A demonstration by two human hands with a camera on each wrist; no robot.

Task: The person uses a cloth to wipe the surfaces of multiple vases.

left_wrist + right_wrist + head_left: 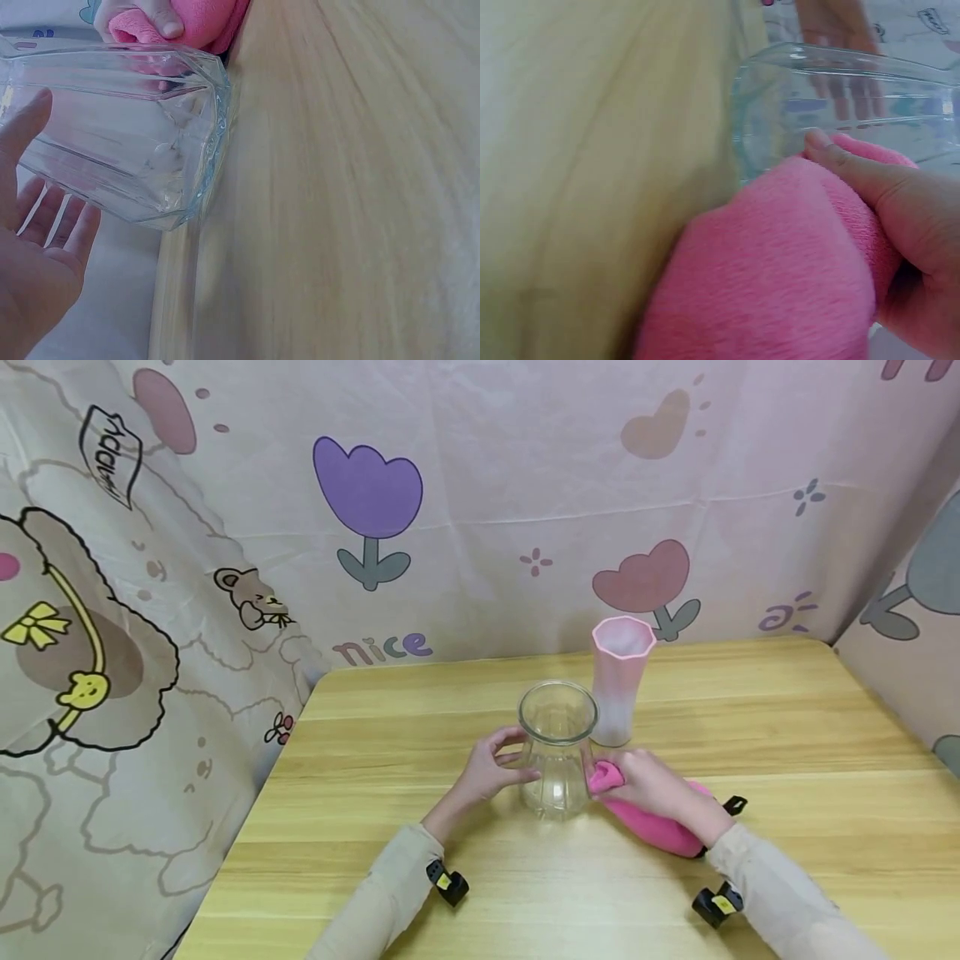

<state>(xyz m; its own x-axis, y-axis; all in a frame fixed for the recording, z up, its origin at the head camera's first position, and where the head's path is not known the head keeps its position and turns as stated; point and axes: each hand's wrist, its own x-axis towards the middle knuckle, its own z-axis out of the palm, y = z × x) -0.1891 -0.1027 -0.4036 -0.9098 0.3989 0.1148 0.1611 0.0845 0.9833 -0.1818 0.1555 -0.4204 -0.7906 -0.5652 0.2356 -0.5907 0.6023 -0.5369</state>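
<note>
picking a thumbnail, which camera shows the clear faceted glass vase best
The head view: it shows the clear faceted glass vase from rim to base. Left wrist: base and side up close, top cut off. Right wrist: base and side, partly hidden by the fuzzy pink cloth and right hand.

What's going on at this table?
A person's right grip holds a bunched pink cloth beside a glass vase standing upright on the wooden table. The left grip is open at the vase's other side; whether it touches is unclear. A pink vase stands behind, to the right.
</note>
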